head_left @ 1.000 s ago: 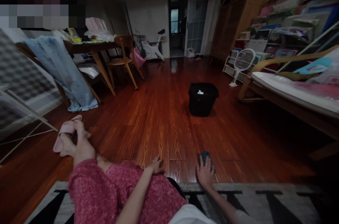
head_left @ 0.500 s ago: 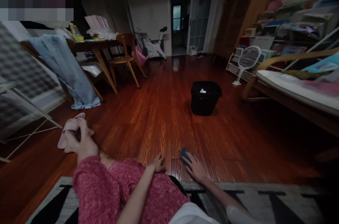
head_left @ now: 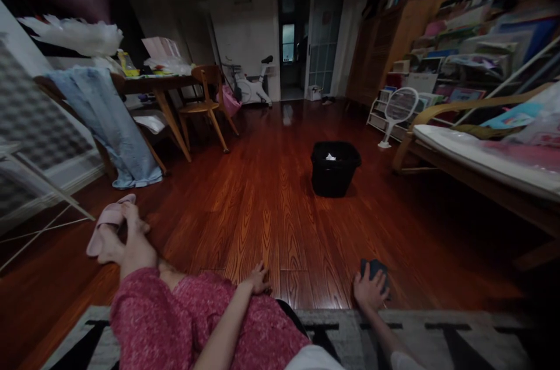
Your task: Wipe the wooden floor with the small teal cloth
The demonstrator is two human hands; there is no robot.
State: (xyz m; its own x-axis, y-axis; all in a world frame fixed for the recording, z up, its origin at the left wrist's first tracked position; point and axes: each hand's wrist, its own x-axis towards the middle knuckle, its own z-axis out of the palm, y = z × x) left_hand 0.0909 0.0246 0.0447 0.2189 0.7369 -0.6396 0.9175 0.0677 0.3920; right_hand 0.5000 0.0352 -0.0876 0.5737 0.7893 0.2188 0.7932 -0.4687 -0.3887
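1. Cloth (head_left: 375,269), dark and bunched into a small wad, lies on the wooden floor (head_left: 271,206) at about 5 o'clock in the view, just beyond the edge of the black-and-grey rug (head_left: 437,335)
2. Right hand (head_left: 370,288) lies palm down on the near part of the cloth, fingers bent loosely over it; whether they truly clasp it or only press on it cannot be told in the dim light
3. Left hand (head_left: 258,278) rests at about 6 o'clock, fingers spread and relaxed, holding nothing, with its fingertips on the floor beside the knee of the pink patterned trousers (head_left: 196,317)
4. The two hands are well apart, with bare floorboards between them
5. Bare feet (head_left: 126,236) stretch out toward 8 o'clock, one of them touching a pale pink slipper (head_left: 107,223)
6. Black waste bin (head_left: 335,167) stands on the floor at about 12 o'clock from the cloth, well apart from it, with a white scrap showing inside
7. Wooden desk (head_left: 151,85) at 10 o'clock carries papers and bags; a light blue garment (head_left: 109,125) hangs down beside it to the floor, and a wooden chair (head_left: 205,101) stands just to its right
8. Exercise bike (head_left: 251,87) stands near the far doorway at 12 o'clock
9. Wooden bench with a white cushion (head_left: 476,151) runs along 3 o'clock, and a white racket-shaped swatter (head_left: 400,110) stands upright near its far end
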